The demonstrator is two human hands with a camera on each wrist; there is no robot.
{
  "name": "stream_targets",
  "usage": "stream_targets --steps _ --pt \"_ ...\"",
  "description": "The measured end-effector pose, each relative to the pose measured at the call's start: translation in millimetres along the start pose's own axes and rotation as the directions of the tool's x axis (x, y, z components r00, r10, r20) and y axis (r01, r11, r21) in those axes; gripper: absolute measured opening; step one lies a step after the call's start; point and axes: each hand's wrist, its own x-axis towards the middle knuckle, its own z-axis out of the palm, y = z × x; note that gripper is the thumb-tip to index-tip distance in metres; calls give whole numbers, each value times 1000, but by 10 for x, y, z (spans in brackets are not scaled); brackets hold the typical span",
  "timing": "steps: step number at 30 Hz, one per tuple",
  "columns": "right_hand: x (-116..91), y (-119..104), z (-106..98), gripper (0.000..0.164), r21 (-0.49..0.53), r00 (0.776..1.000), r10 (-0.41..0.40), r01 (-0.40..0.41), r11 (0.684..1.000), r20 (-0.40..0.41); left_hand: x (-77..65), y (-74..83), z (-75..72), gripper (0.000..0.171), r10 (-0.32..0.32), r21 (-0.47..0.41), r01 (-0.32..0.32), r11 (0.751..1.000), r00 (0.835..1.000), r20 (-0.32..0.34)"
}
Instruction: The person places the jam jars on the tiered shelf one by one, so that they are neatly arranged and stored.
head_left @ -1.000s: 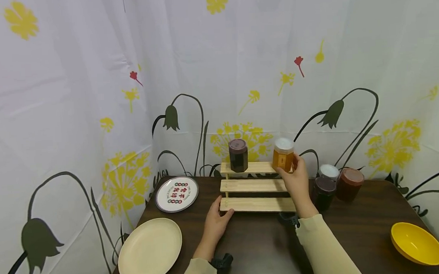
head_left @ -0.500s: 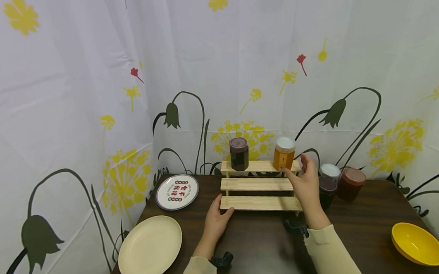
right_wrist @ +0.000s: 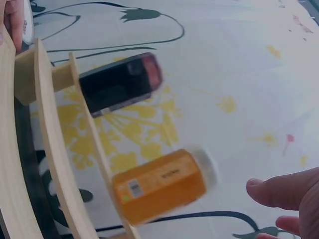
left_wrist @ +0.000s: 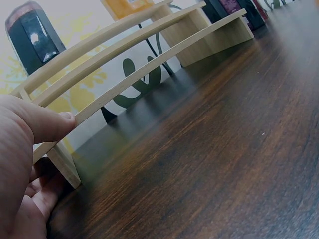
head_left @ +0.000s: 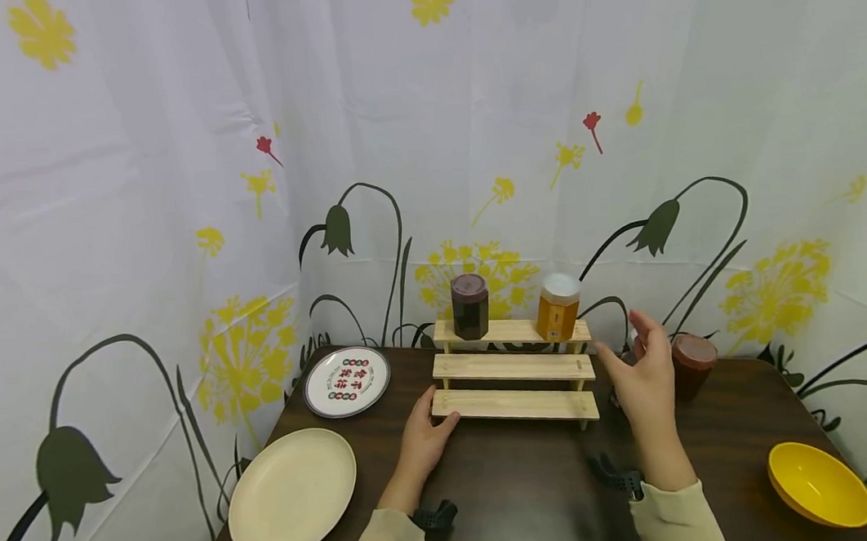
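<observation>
Atop one three-tier rack (head_left: pixel 513 366), two jars (head_left: pixel 470 309) (head_left: pixel 557 311); left hand (head_left: pixel 422 441) clamped on rack's end, right hand (head_left: pixel 644 382) loosely spread.

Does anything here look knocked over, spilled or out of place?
Nothing I see looks spilled or knocked over. The dark jar and the amber jar stand upright on the top tier of the wooden rack. Only the cream plate seems slightly odd, right by the left edge of the table; I can't tell whether it overhangs.
</observation>
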Motion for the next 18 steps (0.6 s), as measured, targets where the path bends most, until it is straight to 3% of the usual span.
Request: stream_targets --steps 7,18 --pt "-95 -11 -258 75 -70 1000 15 -15 997 -8 4 17 2 76 -16 19 16 1000 1000 14" --pt "-24 100 -433 79 -87 997 75 -74 994 9 18 35 -5 75 -9 28 9 1000 1000 15"
